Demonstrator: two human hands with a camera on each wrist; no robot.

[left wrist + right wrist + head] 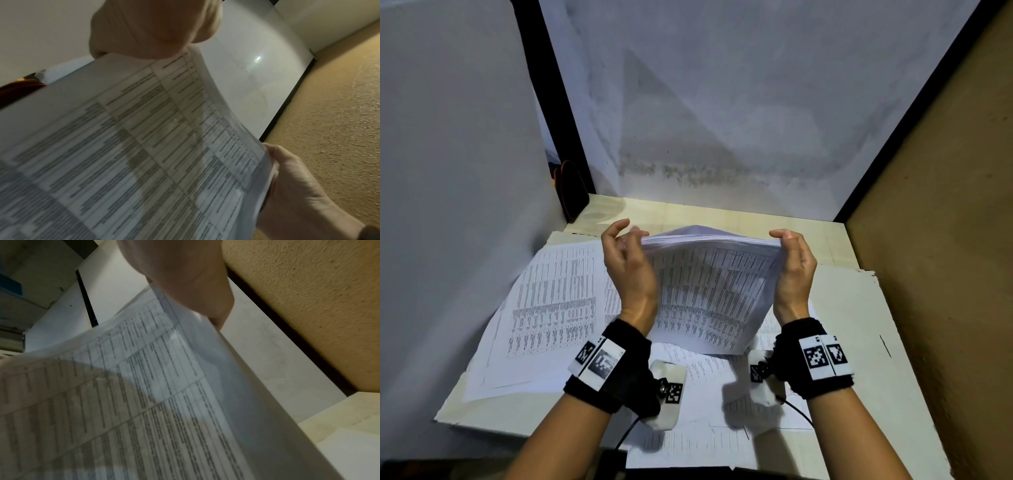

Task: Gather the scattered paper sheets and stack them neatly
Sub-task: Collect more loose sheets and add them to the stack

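1. The surface [835, 308] is pale and boxed in by a white back wall [722, 102], a white panel on the left and a tan textured wall [945, 240] on the right.
2. Loose printed sheets [544, 308] lie spread flat on the left and near parts of the surface, overlapping one another at skewed angles; more of them run under both forearms toward the near edge.
3. The gathered stack of sheets [709, 294] is held up off the surface between the two hands, tilted so that its printed face looks toward the person. Its top edge arches upward in the middle, and its lower edge hangs just above the loose sheets.
4. The left hand [628, 270] stands upright, palm turned inward against the stack's left edge. Its fingers [616, 229] are curled over near the top corner; the left wrist view shows the heel of the hand over the paper's edge.
5. The right hand [794, 270] mirrors it at the stack's right edge, palm inward, thumb and fingers pinching the top right corner.
6. Both forearms rise from the near edge, each with a black wristband [616, 370] carrying square printed markers.
7. A dark object with an orange rim [568, 185] stands at the far left corner.
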